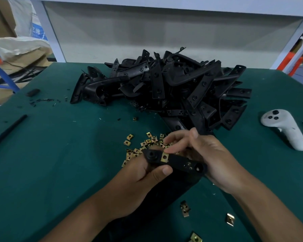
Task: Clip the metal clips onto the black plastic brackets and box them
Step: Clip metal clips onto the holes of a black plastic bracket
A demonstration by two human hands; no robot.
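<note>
A black plastic bracket (pixel 179 163) is held level above the green table, near its front middle. My left hand (pixel 143 179) grips the bracket's left end, thumb on top. A brass metal clip (pixel 164 157) sits on the bracket's upper edge, and the fingertips of my right hand (pixel 205 154) pinch it there. The right hand's palm also backs the bracket's right end. Loose brass clips (pixel 143 145) lie scattered just behind the hands. A big heap of black brackets (pixel 173 88) fills the table's far middle.
A white handheld controller (pixel 285 128) lies at the right. A black rod (pixel 7 131) lies at the left edge, with small black scraps (pixel 42 100) and a black block (pixel 32 92) beyond it. A few clips (pixel 229 219) lie near my right forearm. Cardboard and bags stand off the table's left.
</note>
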